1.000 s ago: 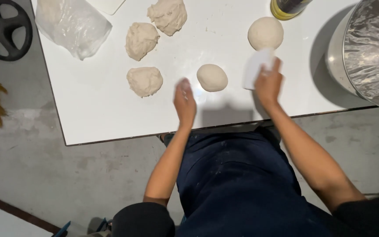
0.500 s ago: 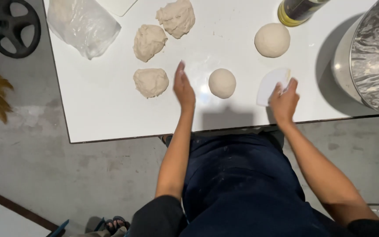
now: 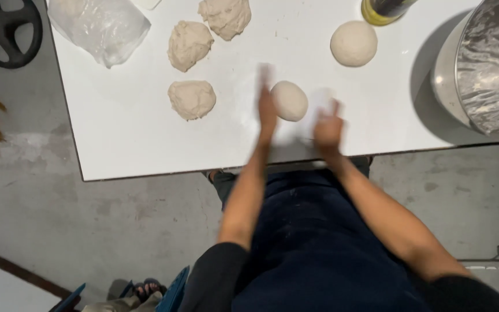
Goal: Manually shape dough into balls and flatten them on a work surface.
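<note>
A smooth oval dough ball (image 3: 289,100) lies on the white table (image 3: 122,144) near its front edge. My left hand (image 3: 265,103), blurred, is stretched flat with fingers together against the ball's left side. My right hand (image 3: 327,128), also blurred, is just right of the ball and grips a thin white scraper (image 3: 319,103), whose edge comes close to the ball. A second smooth round ball (image 3: 353,43) sits farther back on the right. Three rough dough lumps (image 3: 192,99), (image 3: 189,44), (image 3: 225,15) lie to the left and behind.
A large metal mixing bowl (image 3: 492,63) stands at the table's right end. A yellow-green bottle (image 3: 385,8) is at the back. A crumpled clear plastic bag (image 3: 99,26) lies at the back left. A black wheel (image 3: 4,26) is on the concrete floor to the left.
My right hand has carried the scraper left, close to the oval ball. My left hand has moved forward along the ball's left side. Both hands are now blurred with motion.
</note>
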